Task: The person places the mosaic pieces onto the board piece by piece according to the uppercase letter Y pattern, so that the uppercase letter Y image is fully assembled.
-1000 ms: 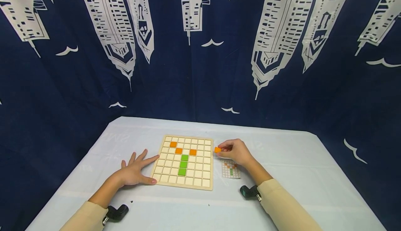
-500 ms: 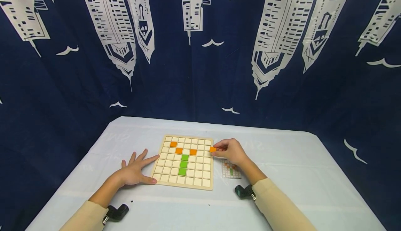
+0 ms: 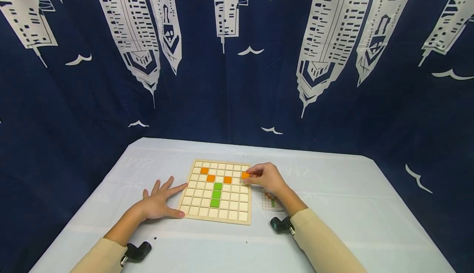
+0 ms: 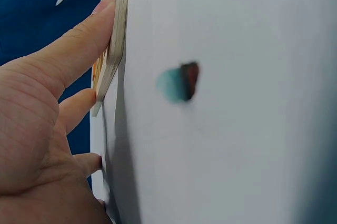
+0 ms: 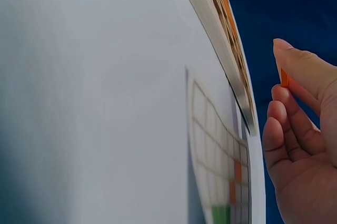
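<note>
On the table (image 3: 333, 190), right grip (image 3: 264, 177) pinches a half-hidden orange tile (image 3: 245, 175); left grip (image 3: 159, 202) lies released.

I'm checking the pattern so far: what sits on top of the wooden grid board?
On the board: three orange tiles, three stacked green tiles. Right hand holds another orange tile there, hiding squares beneath.

This looks like a staged recording booth rather than a lived-in room. A dark blue curtain (image 3: 237, 79) printed with white skyscrapers and birds hangs close behind and to both sides of the counter (image 3: 333, 207), which is draped in a pale sheet and carries a wooden grid board (image 3: 218, 192).
</note>
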`<state>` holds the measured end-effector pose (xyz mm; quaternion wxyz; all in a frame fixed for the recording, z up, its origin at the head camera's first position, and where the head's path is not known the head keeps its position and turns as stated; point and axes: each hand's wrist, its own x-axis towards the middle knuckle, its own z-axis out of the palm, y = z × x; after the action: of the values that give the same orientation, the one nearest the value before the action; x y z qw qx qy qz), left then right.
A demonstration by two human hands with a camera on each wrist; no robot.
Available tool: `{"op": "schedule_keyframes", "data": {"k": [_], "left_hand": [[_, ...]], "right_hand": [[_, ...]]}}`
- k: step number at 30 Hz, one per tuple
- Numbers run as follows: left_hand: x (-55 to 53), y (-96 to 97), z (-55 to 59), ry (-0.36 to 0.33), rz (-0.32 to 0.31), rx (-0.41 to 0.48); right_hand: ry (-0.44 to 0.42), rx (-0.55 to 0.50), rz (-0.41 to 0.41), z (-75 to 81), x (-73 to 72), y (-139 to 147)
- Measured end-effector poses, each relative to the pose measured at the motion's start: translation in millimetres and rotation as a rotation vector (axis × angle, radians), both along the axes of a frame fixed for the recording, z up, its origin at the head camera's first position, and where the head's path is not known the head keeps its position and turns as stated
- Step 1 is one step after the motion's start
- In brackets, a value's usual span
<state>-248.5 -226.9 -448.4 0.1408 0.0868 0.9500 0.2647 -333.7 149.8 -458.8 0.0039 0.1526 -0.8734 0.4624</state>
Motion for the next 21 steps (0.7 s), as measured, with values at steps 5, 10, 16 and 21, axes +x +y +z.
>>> {"op": "schedule_keyframes", "data": {"k": [5, 10, 16, 21], "left_hand": [[-3.1, -3.4, -7.4, 0.011, 0.006, 0.014], [-1.1, -2.3, -3.0, -0.002, -0.004, 0.015], [-1.1, -2.3, -1.1, -0.012, -0.008, 0.019], [-0.2, -0.5, -0.2, 0.000, -0.009, -0.001]], "right_hand": [[-0.014, 0.004, 0.000, 0.0, -0.8, -7.5], [-0.023, 0.003, -0.008, 3.0, -4.0, -13.4], [-0.021, 0.026, -0.025, 5.0, -7.8, -18.5], [-0.004, 0.056, -0.031, 5.8, -12.4, -21.2]]}}
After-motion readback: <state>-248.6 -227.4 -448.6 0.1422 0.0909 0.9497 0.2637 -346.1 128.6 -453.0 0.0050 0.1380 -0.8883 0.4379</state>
